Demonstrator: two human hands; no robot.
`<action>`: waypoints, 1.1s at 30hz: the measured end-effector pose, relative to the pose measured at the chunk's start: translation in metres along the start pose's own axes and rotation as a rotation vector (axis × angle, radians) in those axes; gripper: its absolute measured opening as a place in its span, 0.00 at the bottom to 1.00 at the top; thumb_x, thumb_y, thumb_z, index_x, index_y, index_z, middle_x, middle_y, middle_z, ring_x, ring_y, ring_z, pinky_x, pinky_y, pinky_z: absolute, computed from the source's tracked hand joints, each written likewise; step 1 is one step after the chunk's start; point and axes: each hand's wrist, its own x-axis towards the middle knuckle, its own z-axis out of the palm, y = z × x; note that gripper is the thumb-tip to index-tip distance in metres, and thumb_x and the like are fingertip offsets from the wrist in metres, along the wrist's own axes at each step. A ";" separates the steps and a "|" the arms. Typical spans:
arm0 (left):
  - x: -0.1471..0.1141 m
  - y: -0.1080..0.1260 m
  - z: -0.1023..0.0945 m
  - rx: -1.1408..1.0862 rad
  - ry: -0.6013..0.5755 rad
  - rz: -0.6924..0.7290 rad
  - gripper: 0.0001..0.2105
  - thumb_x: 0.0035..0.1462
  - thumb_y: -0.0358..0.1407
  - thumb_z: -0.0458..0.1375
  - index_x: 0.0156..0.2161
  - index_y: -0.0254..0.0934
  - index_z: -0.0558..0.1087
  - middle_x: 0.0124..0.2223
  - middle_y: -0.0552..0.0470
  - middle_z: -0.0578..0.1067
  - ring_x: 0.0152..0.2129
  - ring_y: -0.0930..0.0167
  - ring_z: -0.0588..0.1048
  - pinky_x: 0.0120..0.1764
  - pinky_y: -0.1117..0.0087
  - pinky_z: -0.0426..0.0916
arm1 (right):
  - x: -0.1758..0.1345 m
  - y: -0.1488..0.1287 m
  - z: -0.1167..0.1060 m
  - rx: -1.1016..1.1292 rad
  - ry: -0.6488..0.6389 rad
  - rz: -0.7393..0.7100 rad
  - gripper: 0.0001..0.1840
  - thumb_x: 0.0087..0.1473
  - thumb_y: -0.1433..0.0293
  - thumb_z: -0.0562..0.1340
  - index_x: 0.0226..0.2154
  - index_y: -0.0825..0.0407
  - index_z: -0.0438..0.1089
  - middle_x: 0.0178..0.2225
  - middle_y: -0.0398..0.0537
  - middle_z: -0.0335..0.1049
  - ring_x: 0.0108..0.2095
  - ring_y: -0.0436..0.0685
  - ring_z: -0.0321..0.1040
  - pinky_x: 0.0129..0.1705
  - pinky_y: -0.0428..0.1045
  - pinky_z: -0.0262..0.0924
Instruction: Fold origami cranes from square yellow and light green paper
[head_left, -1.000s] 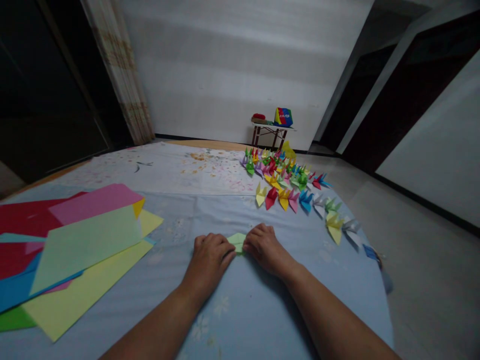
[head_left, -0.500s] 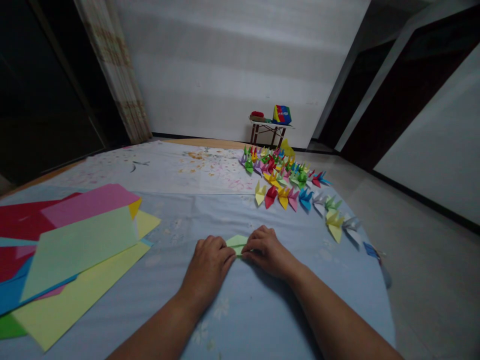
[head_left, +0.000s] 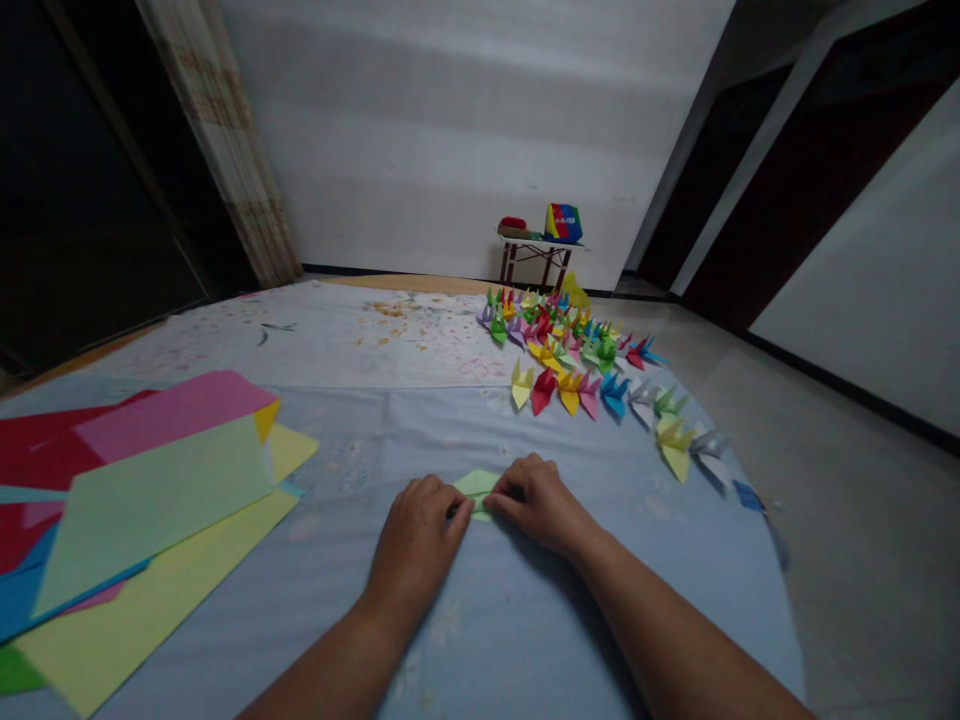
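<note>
A small folded piece of light green paper [head_left: 478,484] lies on the blue tablecloth [head_left: 360,600] in front of me. My left hand [head_left: 425,520] pinches its left side between thumb and fingers. On the right side my right hand [head_left: 534,500] grips the same paper, thumb and fingertips pressed together at its near edge. A crease line runs across the paper between my hands. The fingers cover both ends of it.
Loose coloured sheets, a pale green sheet [head_left: 165,500] on top, spread at the left. Several folded paper cranes [head_left: 544,392] stand in rows along the table's right side. A small stand [head_left: 534,243] with a colourful box [head_left: 562,223] is by the wall.
Both hands keep hold of the green paper, with a little more of its near edge showing between them. The view has shifted slightly.
</note>
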 end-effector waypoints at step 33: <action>-0.015 0.027 -0.012 0.445 -0.214 0.124 0.14 0.58 0.36 0.47 0.48 0.43 0.68 0.41 0.48 0.70 0.38 0.63 0.66 0.39 0.60 0.59 | -0.002 0.003 -0.002 -0.044 0.093 0.140 0.11 0.49 0.60 0.60 0.24 0.50 0.70 0.26 0.44 0.67 0.35 0.55 0.57 0.36 0.49 0.42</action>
